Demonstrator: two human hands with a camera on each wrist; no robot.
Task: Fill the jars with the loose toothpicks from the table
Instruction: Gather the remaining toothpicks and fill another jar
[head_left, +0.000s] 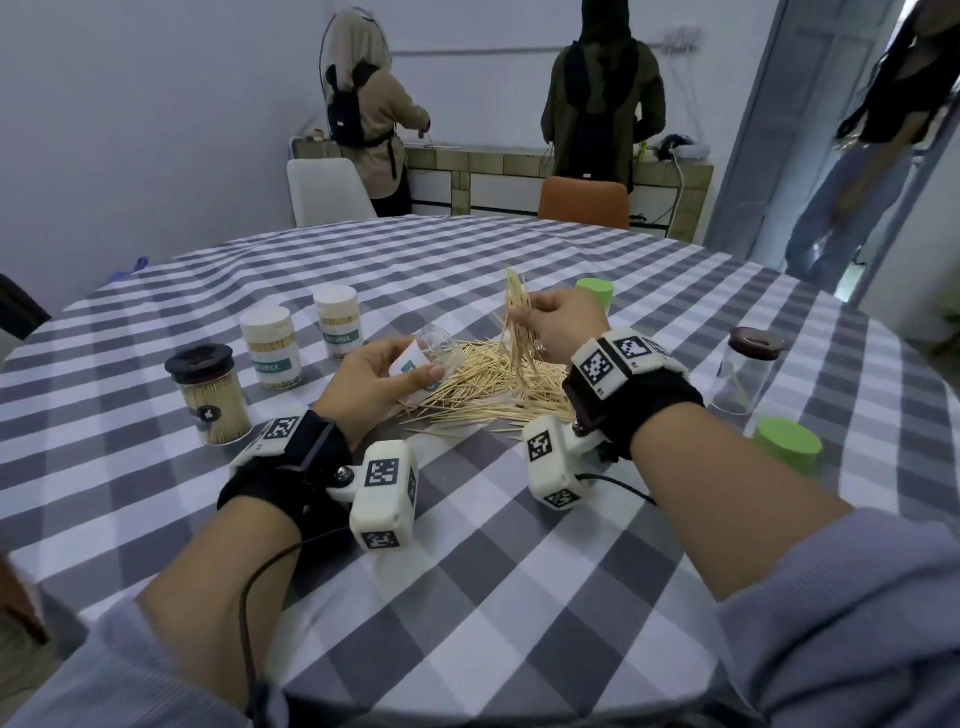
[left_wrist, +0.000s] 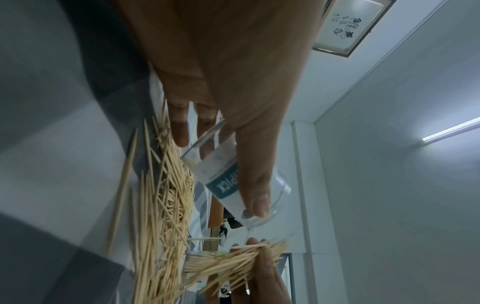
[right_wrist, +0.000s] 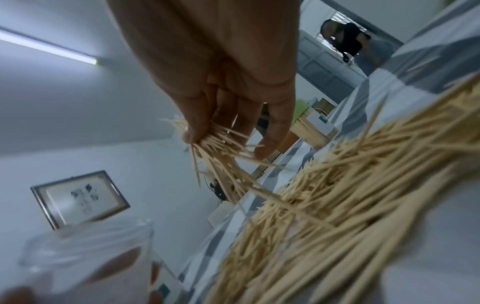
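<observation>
A heap of loose toothpicks (head_left: 483, 382) (left_wrist: 161, 216) (right_wrist: 337, 205) lies mid-table on the checked cloth. My left hand (head_left: 382, 379) (left_wrist: 233, 127) grips an empty clear jar (head_left: 431, 358) (left_wrist: 233, 185) with a teal label, tilted with its mouth toward the right hand, just left of the heap. My right hand (head_left: 550, 322) (right_wrist: 228, 115) pinches a bundle of toothpicks (head_left: 519, 322) (left_wrist: 233, 263) (right_wrist: 223, 156) held upright above the heap, its lower ends hanging near the pile. The jar's rim (right_wrist: 85, 242) shows blurred in the right wrist view.
Two filled white-capped jars (head_left: 272, 348) (head_left: 337, 322) and a filled dark-lidded jar (head_left: 210, 395) stand at left. A nearly empty dark-lidded jar (head_left: 748, 369) stands at right. Green lids (head_left: 787, 444) (head_left: 595, 291) lie nearby. People stand beyond the table; chairs (head_left: 584, 200) at its far edge.
</observation>
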